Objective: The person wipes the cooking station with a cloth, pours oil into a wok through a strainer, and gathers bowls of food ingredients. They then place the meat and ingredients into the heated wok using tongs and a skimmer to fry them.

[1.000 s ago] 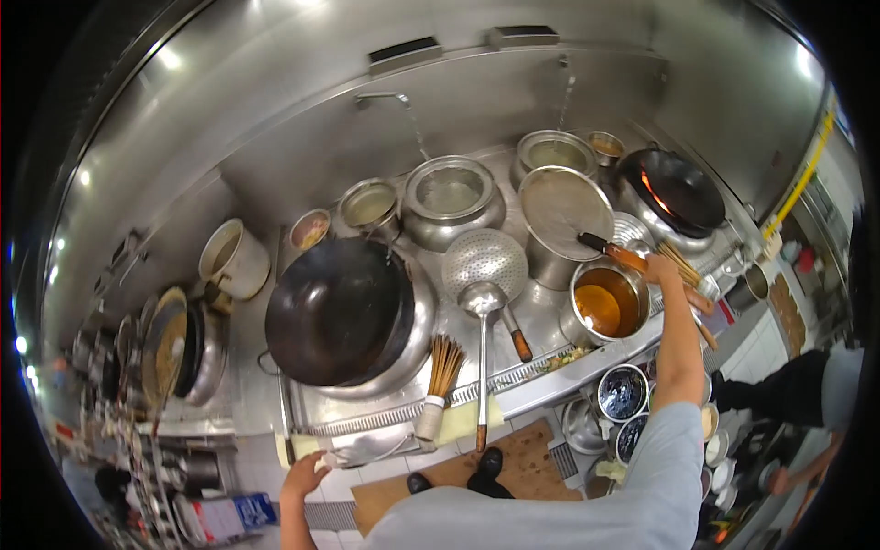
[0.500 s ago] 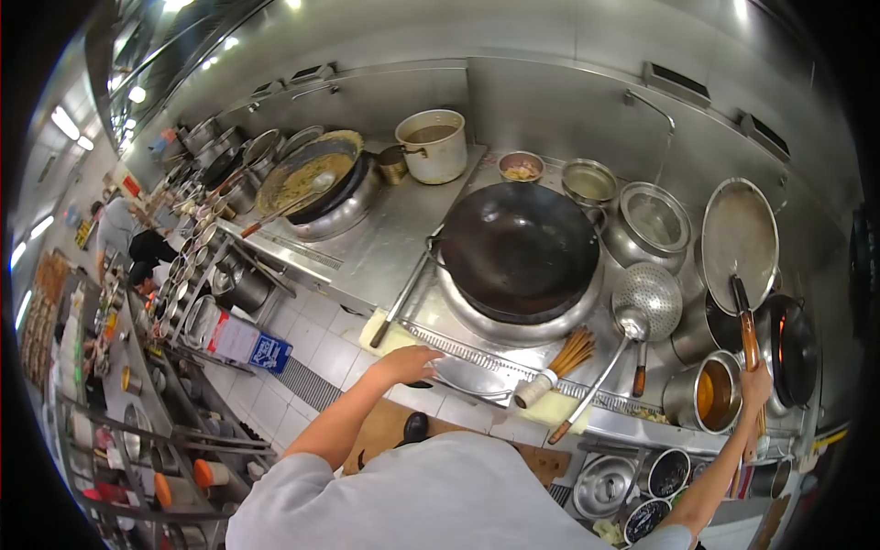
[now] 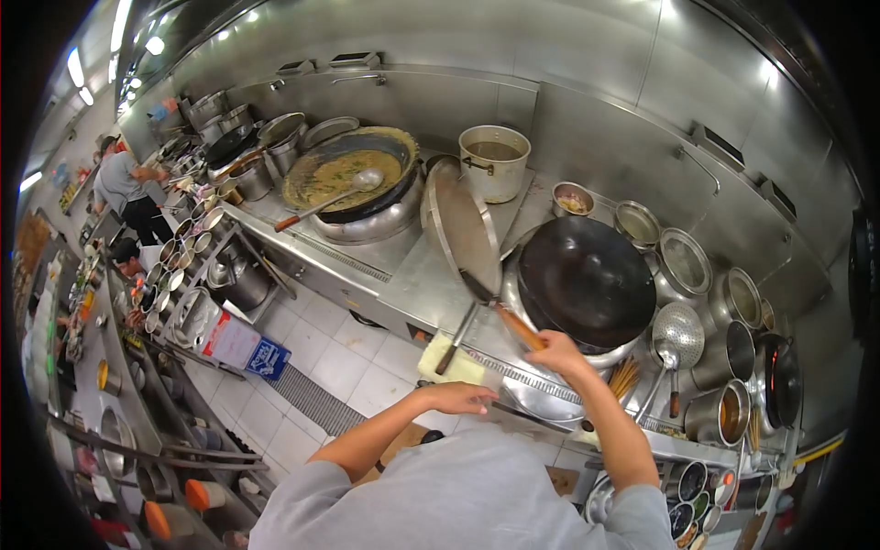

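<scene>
- Upper left of the frame: a co-worker in a grey top [image 3: 119,191] stands at the far end of the line, well apart from the person's own hands.
- Left of centre, upper: a wok [image 3: 404,147] with yellowish-brown contents; a ladle [image 3: 367,180] rests in it, its wooden handle over the near edge.
- Centre: the large round strainer [image 3: 463,220] is tilted steeply, its face in front of the counter between that wok and the dark one. It looks like fine mesh in a stiff metal rim; I judge it light for its width but head-heavy, apt to twist, and slick if oily. The wooden handle [image 3: 520,326] is the place to hold it.
- Centre, lower: the left hand [image 3: 458,398] is half open, fingers loosely extended, with nothing visible in it; it is near the yellow cloth [image 3: 469,369] on the counter edge.
- Right of centre: the right hand [image 3: 556,352] is closed around the handle's end, well back from the mesh; the fingers' underside is hidden, so I cannot tell how tight the grip is.
- Further right: the dark wok [image 3: 587,275] sits just beyond that hand, then a perforated skimmer [image 3: 678,332] and a metal pot [image 3: 703,417] holding orange liquid.
</scene>
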